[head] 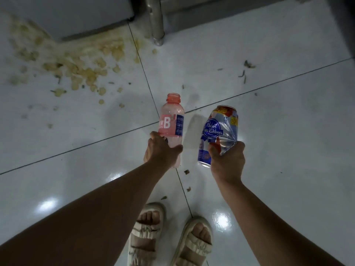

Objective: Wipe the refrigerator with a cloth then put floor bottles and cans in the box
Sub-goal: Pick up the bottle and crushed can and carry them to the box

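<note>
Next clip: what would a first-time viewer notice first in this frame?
Mid-frame, the left hand grips an uncapped pink bottle while the right hand holds a crushed blue-and-silver can, both above the white tiled floor. At upper left, a yellowish spill spreads over the tiles beside a grey cabinet base. The person's sandals show at the bottom.

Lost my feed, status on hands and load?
Left hand grip on uncapped pink plastic bottle. Right hand grip on crushed blue-and-silver can. Box not in view.
</note>
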